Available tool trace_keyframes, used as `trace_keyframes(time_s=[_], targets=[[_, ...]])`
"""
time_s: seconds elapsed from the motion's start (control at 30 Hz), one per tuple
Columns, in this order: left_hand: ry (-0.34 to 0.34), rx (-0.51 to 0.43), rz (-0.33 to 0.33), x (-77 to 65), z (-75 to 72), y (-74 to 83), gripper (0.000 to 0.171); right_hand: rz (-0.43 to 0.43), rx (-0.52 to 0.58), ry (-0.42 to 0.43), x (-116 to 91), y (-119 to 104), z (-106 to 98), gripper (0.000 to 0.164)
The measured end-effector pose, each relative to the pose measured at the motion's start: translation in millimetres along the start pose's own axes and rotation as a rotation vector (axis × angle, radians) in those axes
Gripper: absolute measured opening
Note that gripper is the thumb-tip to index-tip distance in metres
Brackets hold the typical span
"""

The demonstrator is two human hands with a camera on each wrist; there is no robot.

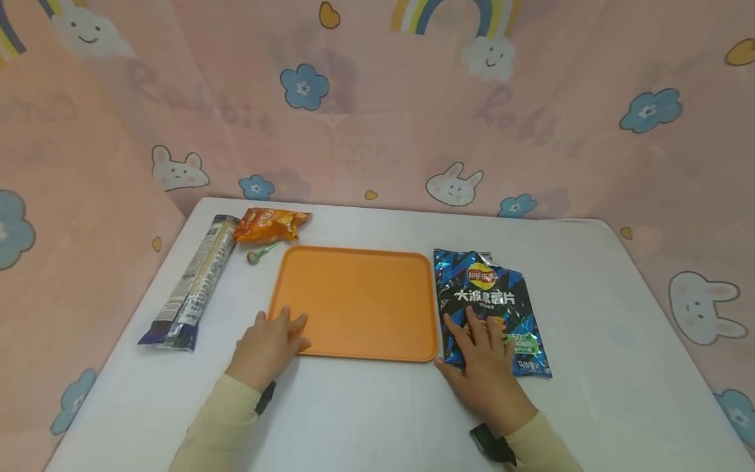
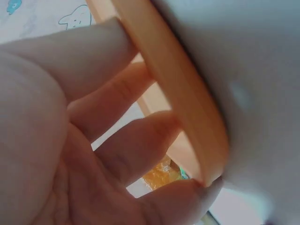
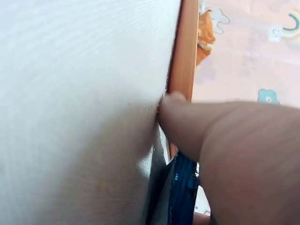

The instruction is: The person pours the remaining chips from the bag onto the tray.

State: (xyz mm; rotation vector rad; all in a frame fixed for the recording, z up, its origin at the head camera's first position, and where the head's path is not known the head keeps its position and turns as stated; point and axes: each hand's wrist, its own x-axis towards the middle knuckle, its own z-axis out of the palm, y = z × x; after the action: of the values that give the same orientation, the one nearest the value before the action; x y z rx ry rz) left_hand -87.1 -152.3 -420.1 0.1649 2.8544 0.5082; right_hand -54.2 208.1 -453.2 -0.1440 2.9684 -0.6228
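Note:
An orange rectangular tray lies flat on the white table. My left hand is spread over its near-left corner, and in the left wrist view the fingertips touch the tray's rim. On the right, a blue and black bag of Lay's potato chips lies beside the tray. The fingers of my right hand are spread on the lower part of that bag. Its thumb points to the tray's near-right corner, and the palm is hidden in the head view.
A long plastic-wrapped tube-shaped pack lies at the table's left side. Behind the tray's left end are an orange snack bag and a small lollipop. A pink printed cloth hangs along the table's back edge.

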Motion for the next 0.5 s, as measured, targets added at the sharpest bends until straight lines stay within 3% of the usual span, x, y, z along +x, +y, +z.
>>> trace_keyframes(time_s=[0.2, 0.5], targets=[[0.032, 0.019, 0.058, 4.9, -4.0, 0.1, 0.054, -0.006, 0.014, 0.022, 0.6, 0.8, -1.7, 0.071], [0.042, 0.042, 0.056, 5.6, -2.5, 4.3, 0.053, 0.016, 0.051, 0.052, 4.2, 6.7, -4.2, 0.051]])
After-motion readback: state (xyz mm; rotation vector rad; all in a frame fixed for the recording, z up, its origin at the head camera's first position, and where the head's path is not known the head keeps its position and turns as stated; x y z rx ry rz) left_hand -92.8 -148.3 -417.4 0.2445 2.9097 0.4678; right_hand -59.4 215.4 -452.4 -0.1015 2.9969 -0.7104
